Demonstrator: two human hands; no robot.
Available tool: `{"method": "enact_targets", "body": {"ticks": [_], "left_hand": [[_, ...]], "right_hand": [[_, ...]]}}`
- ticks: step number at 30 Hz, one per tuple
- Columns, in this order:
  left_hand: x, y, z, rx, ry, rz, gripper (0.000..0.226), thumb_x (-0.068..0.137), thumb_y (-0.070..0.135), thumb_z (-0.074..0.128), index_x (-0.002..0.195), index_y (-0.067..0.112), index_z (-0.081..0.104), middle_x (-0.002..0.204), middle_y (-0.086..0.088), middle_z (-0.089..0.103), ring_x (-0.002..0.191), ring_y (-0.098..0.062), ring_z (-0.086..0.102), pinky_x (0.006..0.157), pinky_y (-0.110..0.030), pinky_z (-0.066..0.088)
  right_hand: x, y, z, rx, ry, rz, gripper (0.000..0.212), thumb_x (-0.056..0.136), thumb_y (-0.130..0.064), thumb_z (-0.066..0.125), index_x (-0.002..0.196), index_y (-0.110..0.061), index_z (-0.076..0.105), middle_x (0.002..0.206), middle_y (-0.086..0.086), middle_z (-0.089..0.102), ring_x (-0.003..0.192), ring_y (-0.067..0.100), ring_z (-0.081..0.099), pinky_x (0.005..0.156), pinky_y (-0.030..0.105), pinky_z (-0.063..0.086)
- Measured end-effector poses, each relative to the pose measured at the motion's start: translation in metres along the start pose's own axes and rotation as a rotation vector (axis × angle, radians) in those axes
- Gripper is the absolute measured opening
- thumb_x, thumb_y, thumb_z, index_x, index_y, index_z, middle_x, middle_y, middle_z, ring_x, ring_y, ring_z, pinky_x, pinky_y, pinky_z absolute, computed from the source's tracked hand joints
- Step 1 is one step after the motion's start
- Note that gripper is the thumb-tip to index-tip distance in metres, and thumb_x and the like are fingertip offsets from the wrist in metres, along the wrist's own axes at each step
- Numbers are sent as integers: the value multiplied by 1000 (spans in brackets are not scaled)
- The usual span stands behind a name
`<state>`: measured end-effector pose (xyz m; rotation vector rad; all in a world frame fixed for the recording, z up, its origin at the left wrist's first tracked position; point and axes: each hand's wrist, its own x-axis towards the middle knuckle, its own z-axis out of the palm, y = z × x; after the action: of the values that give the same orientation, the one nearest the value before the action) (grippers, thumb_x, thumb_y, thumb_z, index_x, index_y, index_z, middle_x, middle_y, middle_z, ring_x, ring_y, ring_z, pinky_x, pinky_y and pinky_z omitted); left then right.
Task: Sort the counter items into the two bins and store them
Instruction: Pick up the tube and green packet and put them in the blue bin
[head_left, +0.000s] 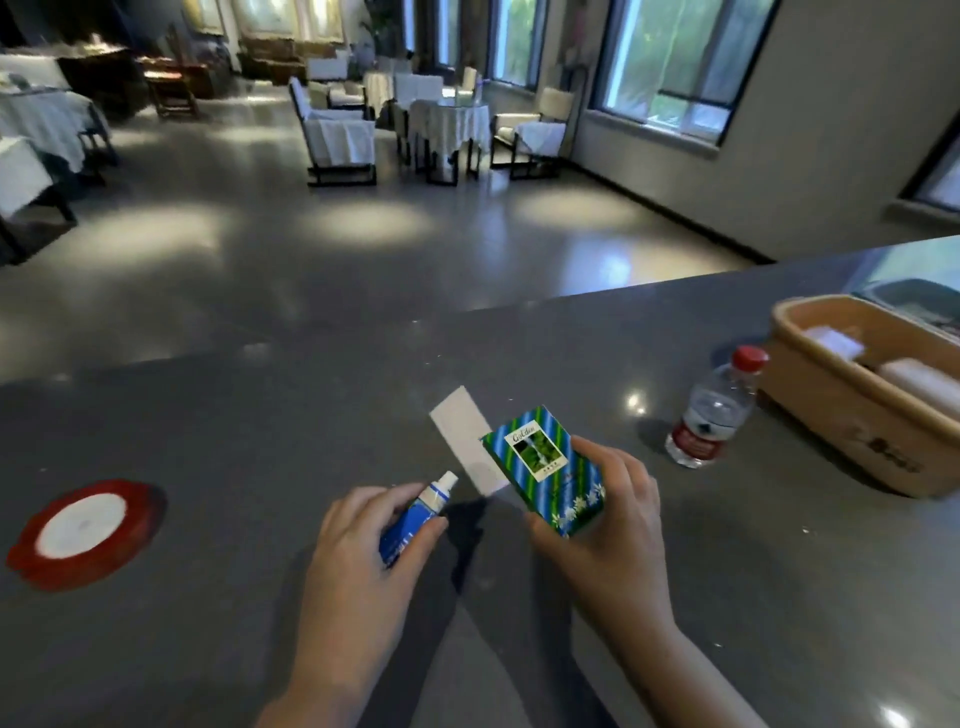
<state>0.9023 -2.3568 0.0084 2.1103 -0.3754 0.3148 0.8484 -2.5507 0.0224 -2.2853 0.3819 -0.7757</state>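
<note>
My left hand (358, 551) grips a small blue and white tube (415, 514) with a white cap, held just above the grey counter (208, 597). My right hand (608, 525) holds a green and blue striped box (545, 467) tilted upward. A flat white packet (465, 439) lies on the counter just behind both hands. A clear water bottle (714, 408) with a red cap stands to the right. Beyond the bottle sits a tan bin (831, 405) holding white items. A red ribbon spool (85, 525) lies at the far left.
The counter's far edge runs diagonally across the view, with a shiny floor beyond it. Dining tables with white cloths and chairs (441, 130) stand far back by the windows. Only one bin is in view.
</note>
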Motion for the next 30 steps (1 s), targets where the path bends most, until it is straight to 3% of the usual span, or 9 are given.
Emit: {"method": "enact_targets", "body": {"ticks": [8,14,18,22,30], "left_hand": [[-29,138,120,-160,-185,200,19,76,35,72,94,40,65,93,21,56,90,-3,53,74,-7,37],[-67,246,220,-250,-196,260,23,76,33,73,95,43,65,96,25,55,93,0,51,72,-9,39],[-90,296,278,-299,-187,256,22,75,32,74,96,36,68,94,23,55,89,-2,52,70,-10,38],[-106,334,317,-295,-219,271,23,73,31,75,94,37,68,95,21,57,87,-4,53,67,-17,38],[-85,384,391,-260,-267,321,25,74,29,75,97,38,67,93,25,57,90,1,52,68,-19,40]], "right_hand": [[-22,89,-164,-84,205,96,74,55,-30,86,123,-28,56,112,-15,50,106,4,44,87,22,40],[-34,172,-292,-123,255,109,76,52,-34,88,120,-34,54,110,-16,49,105,1,43,86,3,30],[-40,221,-357,-165,266,124,74,55,-36,87,121,-33,54,110,-16,48,105,1,42,85,11,34],[-36,259,-403,-175,284,153,71,56,-40,83,120,-34,53,110,-20,46,105,-3,39,84,15,35],[-5,329,-438,-106,310,190,68,55,-45,78,114,-48,45,108,-34,39,109,-6,38,78,7,35]]}}
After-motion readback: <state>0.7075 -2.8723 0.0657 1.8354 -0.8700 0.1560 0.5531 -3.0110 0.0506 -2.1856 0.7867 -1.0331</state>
